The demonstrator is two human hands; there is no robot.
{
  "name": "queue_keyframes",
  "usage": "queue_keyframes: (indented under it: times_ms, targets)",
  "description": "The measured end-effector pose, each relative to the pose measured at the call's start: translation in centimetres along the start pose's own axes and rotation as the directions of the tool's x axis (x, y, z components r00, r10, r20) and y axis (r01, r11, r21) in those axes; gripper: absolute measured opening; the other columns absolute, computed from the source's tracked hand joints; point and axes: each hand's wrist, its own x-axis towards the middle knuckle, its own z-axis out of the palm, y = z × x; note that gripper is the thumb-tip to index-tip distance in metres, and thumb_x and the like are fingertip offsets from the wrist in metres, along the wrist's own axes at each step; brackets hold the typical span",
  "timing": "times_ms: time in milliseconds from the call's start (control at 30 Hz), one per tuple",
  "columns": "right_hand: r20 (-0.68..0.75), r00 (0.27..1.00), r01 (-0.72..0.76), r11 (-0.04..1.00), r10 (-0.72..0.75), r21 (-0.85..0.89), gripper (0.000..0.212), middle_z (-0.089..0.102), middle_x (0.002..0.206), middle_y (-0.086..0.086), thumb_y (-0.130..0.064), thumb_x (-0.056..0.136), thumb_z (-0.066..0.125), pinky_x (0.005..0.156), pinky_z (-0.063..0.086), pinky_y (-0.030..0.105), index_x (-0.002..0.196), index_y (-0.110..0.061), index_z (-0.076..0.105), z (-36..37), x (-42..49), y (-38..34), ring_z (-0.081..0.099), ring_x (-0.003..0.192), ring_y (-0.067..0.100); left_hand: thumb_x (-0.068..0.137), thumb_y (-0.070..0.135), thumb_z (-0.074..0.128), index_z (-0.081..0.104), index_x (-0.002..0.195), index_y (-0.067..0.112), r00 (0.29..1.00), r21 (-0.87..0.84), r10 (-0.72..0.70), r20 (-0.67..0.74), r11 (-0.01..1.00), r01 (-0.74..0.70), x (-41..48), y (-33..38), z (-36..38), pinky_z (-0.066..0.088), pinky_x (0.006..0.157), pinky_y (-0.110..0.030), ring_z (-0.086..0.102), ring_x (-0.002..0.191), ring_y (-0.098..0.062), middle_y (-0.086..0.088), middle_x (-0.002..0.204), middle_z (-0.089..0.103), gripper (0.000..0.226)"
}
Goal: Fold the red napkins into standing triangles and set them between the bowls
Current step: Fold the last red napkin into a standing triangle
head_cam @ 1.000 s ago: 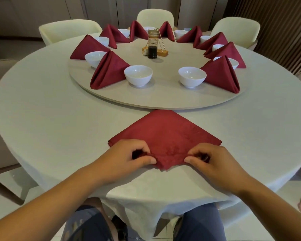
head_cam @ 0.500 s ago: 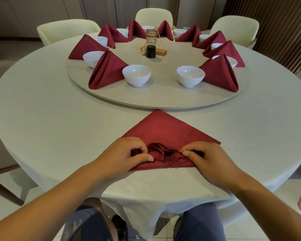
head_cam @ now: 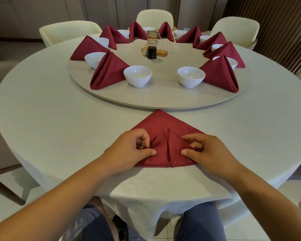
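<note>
the left grip (head_cam: 129, 150) and right grip (head_cam: 207, 152) are each pinching a flap of the red napkin (head_cam: 163, 122), thumb against curled fingers, bringing the flaps together along a centre seam. the napkin is lying flat as a triangle on the near tabletop (head_cam: 50, 119), its tip just at the turntable (head_cam: 163, 98) rim. farther off, standing napkins (head_cam: 109, 72) are already sitting between the bowls. only the gap between the near left bowl (head_cam: 137, 75) and near right bowl (head_cam: 191, 76) is waiting, so this is probably the last one, with folding, standing and placing left.
</note>
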Motion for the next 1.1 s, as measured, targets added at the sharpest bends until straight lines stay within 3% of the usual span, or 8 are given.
queue_keyframes:
  times_ms: [167, 300, 400, 533, 633, 767, 933, 1100]
  targets:
    - [0.006, 0.999, -0.053, 0.988, 0.052, 0.144, 0.011, 0.074, 0.069, -0.005, -0.019, 0.081, 0.082, 0.06, 0.047, 0.007, 0.089, -0.02, 0.076, -0.3, -0.7, -1.2, 0.071, 0.066, 0.003, 0.074, 0.018, 0.091, 0.055, 0.086, 0.015, 0.998, -0.17, -0.066, -0.003, 0.983, 0.064, -0.1, 0.6, -0.4, 0.041, 0.062, -0.023, 0.047, 0.063, -0.009, 0.009, 0.068, 0.052, 0.038]
    - [0.029, 0.999, -0.017, 0.996, 0.015, 0.085, 0.012, 0.072, 0.07, -0.001, -0.023, 0.085, 0.079, 0.062, 0.05, 0.015, 0.077, -0.016, 0.073, -0.3, -2.0, -1.5, 0.069, 0.065, 0.012, 0.077, 0.026, 0.089, 0.068, 0.107, 0.023, 0.981, -0.265, -0.154, 0.121, 0.947, 0.181, -1.4, 1.3, -1.1, 0.054, 0.08, -0.044, 0.061, 0.074, -0.021, -0.003, 0.079, 0.063, 0.037]
    - [0.137, 0.99, 0.009, 0.996, -0.022, 0.092, 0.015, 0.068, 0.073, 0.006, -0.026, 0.087, 0.077, 0.065, 0.052, 0.027, 0.077, -0.018, 0.069, -0.4, -3.3, -1.4, 0.062, 0.065, 0.025, 0.09, 0.028, 0.078, 0.076, 0.092, 0.018, 0.956, -0.169, -0.129, 0.264, 0.97, 0.177, -3.3, 2.4, -1.5, 0.056, 0.09, -0.045, 0.071, 0.085, -0.028, -0.01, 0.091, 0.074, 0.01]
    - [0.181, 0.979, 0.087, 0.995, -0.096, 0.057, 0.017, 0.063, 0.072, 0.002, -0.027, 0.088, 0.074, 0.064, 0.049, 0.026, 0.077, -0.021, 0.063, -0.5, -4.3, -1.5, 0.056, 0.065, 0.014, 0.099, 0.033, 0.065, 0.069, 0.079, 0.016, 0.941, 0.042, -0.11, 0.319, 0.994, 0.102, -4.1, 3.5, -2.3, 0.055, 0.08, -0.041, 0.067, 0.077, -0.022, -0.007, 0.085, 0.07, 0.026]
    - [0.129, 0.983, 0.143, 0.986, -0.132, -0.083, 0.019, 0.063, 0.077, -0.003, -0.039, 0.093, 0.063, 0.067, 0.05, 0.031, 0.084, -0.023, 0.059, -0.5, -3.4, -1.8, 0.06, 0.071, 0.016, 0.1, 0.037, 0.058, 0.062, 0.077, 0.019, 0.97, 0.244, -0.07, 0.234, 0.97, 0.011, -3.0, 3.9, -2.6, 0.052, 0.072, -0.041, 0.063, 0.07, -0.017, 0.001, 0.077, 0.067, 0.03]
    - [0.055, 0.987, 0.16, 0.955, -0.151, -0.251, 0.021, 0.06, 0.073, -0.012, -0.046, 0.099, 0.051, 0.059, 0.042, 0.018, 0.084, -0.031, 0.05, -0.2, -0.9, -2.2, 0.055, 0.066, 0.004, 0.101, 0.036, 0.053, 0.053, 0.076, 0.022, 0.991, 0.349, 0.041, 0.125, 0.933, -0.083, -0.1, 3.7, -2.4, 0.044, 0.067, -0.03, 0.054, 0.067, -0.008, 0.007, 0.071, 0.059, 0.029]
    - [-0.022, 0.996, 0.073, 0.929, -0.088, -0.363, 0.025, 0.061, 0.078, -0.007, -0.043, 0.097, 0.059, 0.069, 0.048, 0.032, 0.081, -0.024, 0.052, 0.0, 2.5, -1.8, 0.057, 0.073, 0.011, 0.103, 0.04, 0.052, 0.043, 0.073, 0.025, 0.992, 0.502, -0.023, 0.121, 0.864, -0.041, 4.0, 1.9, -1.3, 0.039, 0.064, -0.035, 0.053, 0.073, -0.017, 0.006, 0.075, 0.055, 0.034]
    - [-0.081, 0.996, 0.001, 0.91, -0.039, -0.414, 0.027, 0.058, 0.076, -0.01, -0.044, 0.089, 0.07, 0.066, 0.046, 0.033, 0.08, -0.027, 0.052, 0.9, 4.6, -0.5, 0.056, 0.074, 0.011, 0.097, 0.046, 0.06, 0.054, 0.09, 0.025, 0.996, 0.568, -0.075, 0.047, 0.822, 0.035, 5.8, 0.7, 0.0, 0.044, 0.071, -0.034, 0.057, 0.086, -0.02, 0.008, 0.088, 0.06, 0.023]
